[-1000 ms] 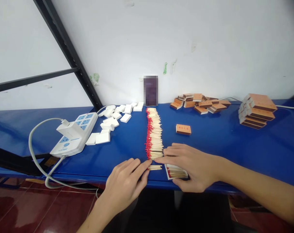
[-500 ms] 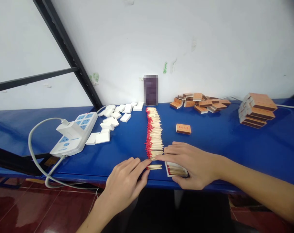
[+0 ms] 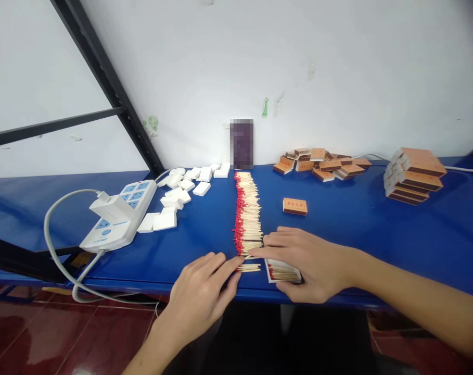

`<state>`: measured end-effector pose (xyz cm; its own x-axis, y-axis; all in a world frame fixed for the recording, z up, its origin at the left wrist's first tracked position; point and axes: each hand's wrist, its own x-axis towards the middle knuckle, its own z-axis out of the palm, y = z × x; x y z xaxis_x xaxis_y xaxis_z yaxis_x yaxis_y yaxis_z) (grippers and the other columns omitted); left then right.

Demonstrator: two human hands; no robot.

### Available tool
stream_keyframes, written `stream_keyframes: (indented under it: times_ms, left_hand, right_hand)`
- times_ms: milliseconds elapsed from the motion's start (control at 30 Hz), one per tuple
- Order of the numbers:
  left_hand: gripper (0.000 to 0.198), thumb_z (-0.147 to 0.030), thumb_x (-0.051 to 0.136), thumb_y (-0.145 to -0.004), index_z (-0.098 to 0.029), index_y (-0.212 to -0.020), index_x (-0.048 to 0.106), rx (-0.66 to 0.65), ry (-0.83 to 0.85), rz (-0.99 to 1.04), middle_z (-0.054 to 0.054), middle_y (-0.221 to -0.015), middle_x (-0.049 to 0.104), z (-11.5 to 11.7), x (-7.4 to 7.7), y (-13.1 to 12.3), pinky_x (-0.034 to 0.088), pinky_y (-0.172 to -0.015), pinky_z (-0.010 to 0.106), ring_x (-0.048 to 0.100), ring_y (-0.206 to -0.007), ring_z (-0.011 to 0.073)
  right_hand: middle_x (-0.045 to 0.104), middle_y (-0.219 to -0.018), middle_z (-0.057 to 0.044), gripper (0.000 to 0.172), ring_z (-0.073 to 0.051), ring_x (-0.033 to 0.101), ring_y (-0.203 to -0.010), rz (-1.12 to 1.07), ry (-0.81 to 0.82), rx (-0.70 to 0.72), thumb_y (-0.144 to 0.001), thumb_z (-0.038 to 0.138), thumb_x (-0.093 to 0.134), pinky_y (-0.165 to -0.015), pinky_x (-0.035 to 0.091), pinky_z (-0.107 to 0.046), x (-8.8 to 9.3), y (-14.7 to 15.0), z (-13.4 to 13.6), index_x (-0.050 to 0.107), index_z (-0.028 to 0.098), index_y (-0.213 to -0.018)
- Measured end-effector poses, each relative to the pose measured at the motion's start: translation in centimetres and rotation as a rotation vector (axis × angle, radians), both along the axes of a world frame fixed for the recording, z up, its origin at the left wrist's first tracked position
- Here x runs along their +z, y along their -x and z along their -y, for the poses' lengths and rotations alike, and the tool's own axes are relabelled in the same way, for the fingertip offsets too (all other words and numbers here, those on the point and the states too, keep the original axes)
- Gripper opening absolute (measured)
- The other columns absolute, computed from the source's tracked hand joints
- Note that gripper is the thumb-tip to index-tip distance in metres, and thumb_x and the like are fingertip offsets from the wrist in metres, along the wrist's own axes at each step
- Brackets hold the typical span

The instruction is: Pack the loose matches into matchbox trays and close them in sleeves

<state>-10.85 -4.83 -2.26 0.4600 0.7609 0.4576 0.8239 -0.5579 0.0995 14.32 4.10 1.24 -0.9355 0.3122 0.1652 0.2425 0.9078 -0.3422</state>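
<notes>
A long row of red-headed matches [image 3: 250, 208] lies on the blue table, with the heads facing left. Just in front of its near end is a small separate bunch of matches [image 3: 250, 267]. My left hand [image 3: 207, 284] has its thumb and index finger closed at the head end of this bunch. My right hand [image 3: 310, 265] grips a white matchbox tray [image 3: 272, 280], partly filled with matches, its thumb on the near side. The right index finger stretches left to the near end of the row. My palm hides part of the tray.
Beyond my right hand lies a single orange matchbox [image 3: 294, 206]. Farther back are a heap of orange matchbox sleeves [image 3: 330, 165] and a stack of matchboxes [image 3: 413, 174]. At left are scattered white trays [image 3: 176, 195] and a power strip [image 3: 119, 219] with a cable.
</notes>
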Motion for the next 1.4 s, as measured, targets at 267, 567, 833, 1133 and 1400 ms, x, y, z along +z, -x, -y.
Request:
stream_keyframes:
  times_ms: [267, 567, 833, 1133, 1400]
  left_hand:
    - [0.026, -0.020, 0.049, -0.101, -0.021, -0.119, 0.067, -0.052, -0.059, 0.035, 0.003, -0.083, 0.064, -0.06, -0.12, 0.09, 0.047, -0.062, 0.028, 0.058, -0.069, 0.0165]
    - [0.019, -0.027, 0.055, -0.101, -0.021, -0.111, 0.070, -0.098, -0.097, 0.070, 0.001, -0.077, 0.061, -0.15, 0.01, 0.19, 0.043, -0.058, 0.026, 0.053, -0.064, 0.0139]
    - [0.018, -0.024, 0.057, -0.100, -0.020, -0.111, 0.070, -0.103, -0.045, 0.125, 0.002, -0.081, 0.063, -0.08, -0.11, 0.33, 0.045, -0.061, 0.026, 0.055, -0.067, 0.0139]
    - [0.018, -0.024, 0.057, -0.100, -0.021, -0.113, 0.069, -0.073, -0.040, 0.134, 0.001, -0.079, 0.061, -0.12, -0.21, 0.17, 0.046, -0.060, 0.027, 0.055, -0.067, 0.0152]
    - [0.025, -0.027, 0.056, -0.101, -0.020, -0.123, 0.063, -0.019, -0.042, 0.121, 0.002, -0.085, 0.064, -0.08, -0.48, 0.19, 0.051, -0.067, 0.031, 0.061, -0.074, 0.0180]
  right_hand:
    - [0.068, -0.112, -0.012, 0.053, -0.027, 0.063, -0.097, -0.005, 0.001, 0.000, -0.082, 0.028, 0.061, -0.091, 0.045, -0.040, 0.02, -0.10, -0.04, 0.058, 0.017, -0.134]
    - [0.067, -0.111, -0.013, 0.055, -0.027, 0.063, -0.095, 0.000, 0.001, -0.013, -0.084, 0.028, 0.059, -0.087, 0.044, -0.040, -0.08, -0.04, -0.12, 0.056, 0.016, -0.137]
    - [0.062, -0.099, -0.008, 0.051, -0.022, 0.056, -0.083, 0.001, -0.006, 0.024, -0.084, 0.025, 0.059, -0.081, 0.042, -0.036, -0.05, 0.07, -0.08, 0.057, 0.019, -0.134]
    - [0.063, -0.095, -0.007, 0.041, -0.022, 0.058, -0.083, -0.037, 0.002, 0.031, -0.082, 0.026, 0.060, -0.082, 0.041, -0.037, -0.18, -0.04, 0.06, 0.064, 0.019, -0.122]
    - [0.060, -0.089, -0.005, 0.044, -0.020, 0.055, -0.077, -0.026, 0.009, 0.049, -0.081, 0.026, 0.059, -0.078, 0.039, -0.036, -0.04, 0.06, 0.17, 0.065, 0.021, -0.125]
